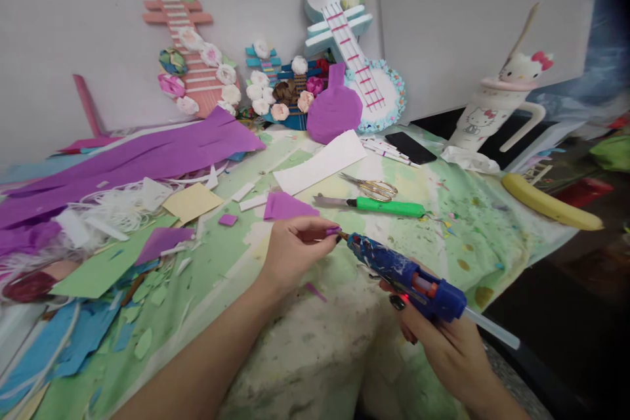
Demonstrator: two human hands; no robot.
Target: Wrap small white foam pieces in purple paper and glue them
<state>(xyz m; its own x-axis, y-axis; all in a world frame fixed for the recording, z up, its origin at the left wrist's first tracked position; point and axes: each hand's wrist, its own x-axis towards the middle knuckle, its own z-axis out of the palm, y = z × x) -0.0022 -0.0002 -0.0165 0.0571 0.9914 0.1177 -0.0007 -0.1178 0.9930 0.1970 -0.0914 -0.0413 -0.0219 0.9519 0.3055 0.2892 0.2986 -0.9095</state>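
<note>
My right hand (438,335) is wrapped round a blue hot glue gun (394,269) with a clear glue stick (492,328) jutting from its back. A small red light glows on the gun's side. My left hand (300,249) pinches a small purple piece (333,231), mostly hidden by the fingers, right at the gun's nozzle. Just behind that hand lies a purple paper scrap (290,207). A thin purple sliver (315,292) rests on the cloth below it. Further back stands a purple guitar-shaped piece (335,111).
Beyond my hands lie a green-handled knife (388,207), gold-handled scissors (377,189), a white strip (322,164) and a phone (411,147). Paper and string heap up on the left. Decorated instrument models (197,72) lean on the wall. A cup (487,111) and banana (551,202) are right.
</note>
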